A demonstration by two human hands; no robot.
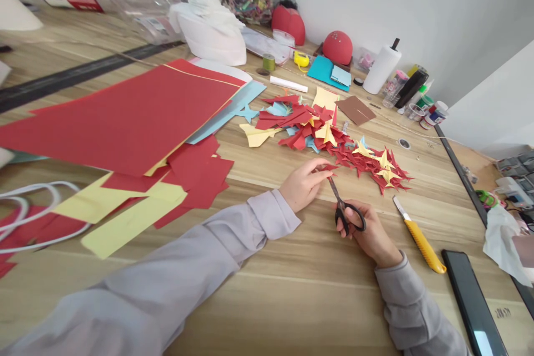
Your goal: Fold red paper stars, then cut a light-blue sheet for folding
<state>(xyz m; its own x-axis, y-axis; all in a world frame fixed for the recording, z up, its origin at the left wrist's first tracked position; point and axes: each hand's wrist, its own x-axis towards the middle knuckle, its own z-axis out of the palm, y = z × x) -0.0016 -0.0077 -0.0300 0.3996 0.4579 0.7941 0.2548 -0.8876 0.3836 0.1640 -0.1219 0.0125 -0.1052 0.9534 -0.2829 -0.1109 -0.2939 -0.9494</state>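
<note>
My left hand (303,183) pinches a small piece of red paper (329,167) between thumb and fingers. My right hand (370,232) grips the black handles of a pair of scissors (339,200), whose blades point up to the red piece at my left fingertips. Whether the blades touch the paper or sit around it, I cannot tell. Just beyond my hands lies a heap of cut red paper stars (354,161), with a few yellow stars (384,160) on top. Folded red paper pieces (298,117) are piled behind, mixed with blue and yellow ones.
Large red sheets (125,111) and yellow strips (129,231) lie to the left, near a white cable (54,194). A yellow utility knife (419,239) and a phone (473,300) lie to the right. Tissues (212,33), a tape measure (301,59) and bottles (411,89) stand along the back.
</note>
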